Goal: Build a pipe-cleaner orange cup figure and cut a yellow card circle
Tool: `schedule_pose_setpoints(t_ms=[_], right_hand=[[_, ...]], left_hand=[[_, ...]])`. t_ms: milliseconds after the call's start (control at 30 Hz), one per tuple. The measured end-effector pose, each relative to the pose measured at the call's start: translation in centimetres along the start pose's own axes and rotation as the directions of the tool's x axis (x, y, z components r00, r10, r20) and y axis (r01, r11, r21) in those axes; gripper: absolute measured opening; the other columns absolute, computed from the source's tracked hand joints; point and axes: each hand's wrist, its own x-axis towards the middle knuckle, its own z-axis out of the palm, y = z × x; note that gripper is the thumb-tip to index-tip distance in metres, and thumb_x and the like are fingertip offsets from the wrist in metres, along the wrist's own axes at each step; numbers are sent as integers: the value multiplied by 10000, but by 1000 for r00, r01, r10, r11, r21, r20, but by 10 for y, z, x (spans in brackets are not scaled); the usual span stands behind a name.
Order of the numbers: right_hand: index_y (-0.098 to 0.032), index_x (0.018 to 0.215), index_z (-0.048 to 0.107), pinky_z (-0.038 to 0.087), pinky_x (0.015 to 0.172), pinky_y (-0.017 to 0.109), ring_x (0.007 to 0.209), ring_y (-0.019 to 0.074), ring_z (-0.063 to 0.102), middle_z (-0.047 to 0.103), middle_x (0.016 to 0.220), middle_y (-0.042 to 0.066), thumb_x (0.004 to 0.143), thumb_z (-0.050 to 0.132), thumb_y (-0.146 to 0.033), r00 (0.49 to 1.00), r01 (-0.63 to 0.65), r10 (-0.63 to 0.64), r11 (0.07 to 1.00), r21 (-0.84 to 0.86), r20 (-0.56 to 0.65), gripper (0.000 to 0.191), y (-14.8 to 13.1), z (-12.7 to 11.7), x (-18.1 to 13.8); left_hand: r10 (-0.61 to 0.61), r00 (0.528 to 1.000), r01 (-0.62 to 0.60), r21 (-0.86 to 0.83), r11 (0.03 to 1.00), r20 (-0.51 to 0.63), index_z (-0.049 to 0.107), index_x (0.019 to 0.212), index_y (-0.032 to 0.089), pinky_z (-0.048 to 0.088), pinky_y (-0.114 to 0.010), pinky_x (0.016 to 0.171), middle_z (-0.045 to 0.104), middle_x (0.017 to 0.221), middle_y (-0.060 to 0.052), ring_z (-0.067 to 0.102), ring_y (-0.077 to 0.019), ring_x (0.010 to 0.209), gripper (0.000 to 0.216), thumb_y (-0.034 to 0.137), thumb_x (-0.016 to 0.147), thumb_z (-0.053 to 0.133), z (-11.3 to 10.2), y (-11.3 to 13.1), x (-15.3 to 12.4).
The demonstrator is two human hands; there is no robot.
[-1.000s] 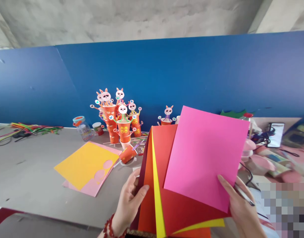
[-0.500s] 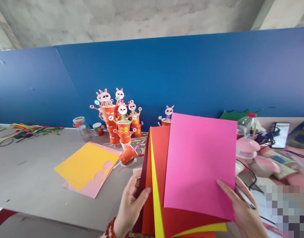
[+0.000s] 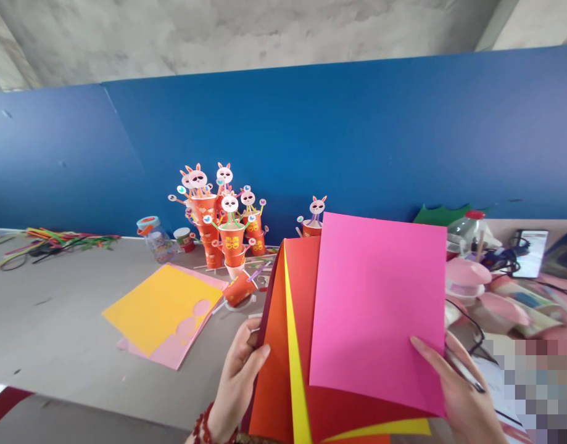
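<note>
I hold a fanned stack of coloured paper sheets (image 3: 287, 364) upright over the near table edge: dark red, orange, yellow and red. My left hand (image 3: 237, 385) grips the stack's left edge, thumb on the front. My right hand (image 3: 463, 394) pinches the lower right corner of the front pink sheet (image 3: 378, 302), which stands apart from the rest. A thin pen-like stick (image 3: 466, 373) lies along my right fingers.
On the grey table (image 3: 61, 333) lie a yellow sheet with round cut-outs (image 3: 160, 305) over a pink one, orange paper-cup rabbit figures (image 3: 223, 225), a small jar (image 3: 153, 237) and coloured strips (image 3: 56, 240). Pink bowls (image 3: 466, 274), a bottle and a phone (image 3: 533, 253) crowd the right. A blue wall (image 3: 357, 135) stands behind.
The pink sheet has swung from tilted to nearly square with the stack and sits lower. My right hand slid a little right and down along its corner.
</note>
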Motion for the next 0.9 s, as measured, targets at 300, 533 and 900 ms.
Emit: schedule_pose_setpoints(t_ms=[300,533,900], right_hand=[[-272,1161,717,620,529,197,625,186,734,792,871,-9,436,964,-295,999,12,-11,998,56,-32,766,-4,6,-5],[-248,1082,750,630,570,199,646,176,726,784,905,-19,463,952,-329,999,29,-30,998,48,22,656,1,8,-7],[-268,1073,752,629,594,185,638,155,729,783,879,-45,479,943,-337,999,37,-38,996,75,14,628,0,15,-17]], left_hand=[[37,998,-29,167,986,-42,539,1233,235,565,-286,805,723,1115,-77,705,-189,896,352,321,907,640,1,-3,2],[171,983,-160,147,976,-65,418,1403,319,523,-351,1011,538,1433,-90,565,-259,1279,547,295,901,632,8,-3,0],[90,995,-95,-155,983,-39,450,1262,299,522,-374,955,568,1355,-85,642,-246,1129,392,277,912,623,13,-5,1]])
